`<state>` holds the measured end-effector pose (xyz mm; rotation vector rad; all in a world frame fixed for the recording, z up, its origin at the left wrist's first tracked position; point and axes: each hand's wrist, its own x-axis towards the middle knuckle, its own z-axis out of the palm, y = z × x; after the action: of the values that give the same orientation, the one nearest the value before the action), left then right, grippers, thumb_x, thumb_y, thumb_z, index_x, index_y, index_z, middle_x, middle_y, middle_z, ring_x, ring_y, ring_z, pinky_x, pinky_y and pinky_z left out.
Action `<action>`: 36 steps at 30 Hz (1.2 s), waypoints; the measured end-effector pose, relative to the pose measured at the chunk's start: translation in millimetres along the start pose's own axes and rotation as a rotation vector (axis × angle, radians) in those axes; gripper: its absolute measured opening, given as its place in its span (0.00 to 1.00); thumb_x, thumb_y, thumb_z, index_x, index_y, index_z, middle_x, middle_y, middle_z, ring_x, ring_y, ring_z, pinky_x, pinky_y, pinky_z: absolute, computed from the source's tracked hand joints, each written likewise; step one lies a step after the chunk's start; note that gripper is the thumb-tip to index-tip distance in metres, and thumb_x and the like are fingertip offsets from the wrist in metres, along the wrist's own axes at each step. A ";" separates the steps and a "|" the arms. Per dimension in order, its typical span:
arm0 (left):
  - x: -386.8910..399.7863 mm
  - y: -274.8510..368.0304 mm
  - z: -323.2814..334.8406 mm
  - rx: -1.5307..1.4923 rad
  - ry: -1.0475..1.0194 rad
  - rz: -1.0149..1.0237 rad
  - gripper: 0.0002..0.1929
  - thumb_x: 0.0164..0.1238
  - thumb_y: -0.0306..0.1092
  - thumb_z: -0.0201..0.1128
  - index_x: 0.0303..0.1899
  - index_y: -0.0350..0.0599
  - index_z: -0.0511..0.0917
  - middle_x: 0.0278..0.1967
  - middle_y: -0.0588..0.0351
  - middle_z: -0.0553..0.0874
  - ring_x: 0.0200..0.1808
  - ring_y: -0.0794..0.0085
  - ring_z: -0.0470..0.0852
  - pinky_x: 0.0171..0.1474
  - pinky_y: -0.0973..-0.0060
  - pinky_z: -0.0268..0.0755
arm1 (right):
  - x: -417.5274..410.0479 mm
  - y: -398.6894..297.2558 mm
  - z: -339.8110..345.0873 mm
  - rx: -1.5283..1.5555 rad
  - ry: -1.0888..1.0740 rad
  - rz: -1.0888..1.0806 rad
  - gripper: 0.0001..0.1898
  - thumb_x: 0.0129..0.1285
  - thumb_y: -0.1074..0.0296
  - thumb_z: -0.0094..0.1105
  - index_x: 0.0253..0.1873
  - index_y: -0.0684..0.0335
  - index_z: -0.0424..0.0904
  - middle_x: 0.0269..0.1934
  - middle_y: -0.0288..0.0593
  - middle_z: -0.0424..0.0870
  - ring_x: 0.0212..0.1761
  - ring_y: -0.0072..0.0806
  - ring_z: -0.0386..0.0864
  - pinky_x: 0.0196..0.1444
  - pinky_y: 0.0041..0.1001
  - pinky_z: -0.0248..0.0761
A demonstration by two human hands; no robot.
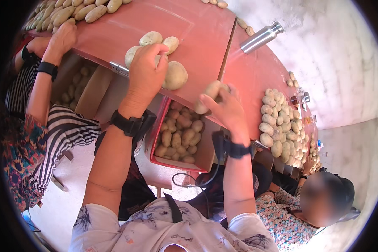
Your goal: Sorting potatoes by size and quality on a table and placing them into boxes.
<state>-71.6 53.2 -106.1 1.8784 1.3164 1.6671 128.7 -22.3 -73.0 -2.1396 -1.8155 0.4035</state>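
My left hand [148, 69] is over a small cluster of pale potatoes at the front of the red wooden table [204, 41]. A bit of potato shows between its thumb and forefinger; whether the hand grips it is hidden. Around it lie a large potato [175, 76], one beyond the fingers [151, 38], one at the far right [171, 45] and one at the left [132, 56]. At the table's front edge, my right hand [228, 108] holds an elongated potato [204, 102], both slightly blurred. An open drawer [204, 157] full of potatoes [180, 134] is below, between my forearms.
A steel bottle [260, 38] stands farther back. Heaps of potatoes lie at right [282, 126] and far left [82, 11]. A co-worker's hand [63, 37] touches the left heap; another person [283, 214] sits at right. A cable [192, 185] hangs near my right wrist.
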 end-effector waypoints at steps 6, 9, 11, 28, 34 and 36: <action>-6.2 -10.1 -0.1 0.113 -0.232 0.197 0.11 0.51 0.27 0.58 0.39 0.41 0.78 0.41 0.48 0.77 0.48 0.56 0.72 0.51 0.63 0.63 | 23.5 -16.8 33.4 -0.227 0.070 0.132 0.25 0.55 0.40 0.51 0.49 0.52 0.78 0.63 0.56 0.59 0.60 0.54 0.61 0.57 0.41 0.62; -9.2 -11.2 -2.3 0.160 -0.373 0.193 0.14 0.51 0.28 0.59 0.43 0.42 0.78 0.48 0.48 0.75 0.54 0.55 0.69 0.57 0.63 0.59 | 27.7 5.7 39.0 -0.125 0.110 0.019 0.19 0.56 0.51 0.53 0.50 0.50 0.76 0.63 0.55 0.58 0.60 0.52 0.62 0.57 0.40 0.62; -11.9 -10.5 -2.5 0.188 -0.413 0.189 0.15 0.51 0.28 0.59 0.44 0.43 0.78 0.50 0.47 0.74 0.56 0.54 0.68 0.59 0.62 0.58 | 29.9 33.1 42.7 -0.001 0.127 -0.049 0.18 0.55 0.56 0.53 0.51 0.49 0.75 0.62 0.55 0.59 0.59 0.51 0.63 0.57 0.39 0.62; -37.3 34.6 53.8 0.277 -0.580 0.378 0.18 0.45 0.32 0.65 0.43 0.45 0.79 0.55 0.46 0.70 0.64 0.51 0.59 0.64 0.49 0.45 | 13.7 66.3 29.0 0.434 0.030 -0.009 0.41 0.42 0.64 0.68 0.64 0.61 0.58 0.57 0.56 0.67 0.59 0.46 0.66 0.60 0.35 0.62; -39.8 31.5 65.1 0.439 -0.580 0.309 0.21 0.43 0.31 0.68 0.45 0.48 0.79 0.57 0.46 0.69 0.65 0.52 0.58 0.67 0.51 0.42 | 16.0 68.9 31.9 0.470 0.020 -0.021 0.41 0.43 0.66 0.68 0.65 0.61 0.57 0.57 0.56 0.68 0.59 0.45 0.68 0.60 0.34 0.63; -44.9 28.9 66.3 0.418 -0.572 0.325 0.18 0.45 0.32 0.66 0.43 0.47 0.79 0.55 0.46 0.71 0.64 0.51 0.59 0.65 0.51 0.44 | 10.6 76.3 35.7 0.517 -0.018 -0.022 0.42 0.43 0.66 0.68 0.65 0.62 0.55 0.57 0.56 0.68 0.60 0.43 0.67 0.60 0.35 0.62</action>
<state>4.7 25.0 -131.3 2.6638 1.2136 0.8735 184.8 -21.7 -136.8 -1.7584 -1.5278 0.7908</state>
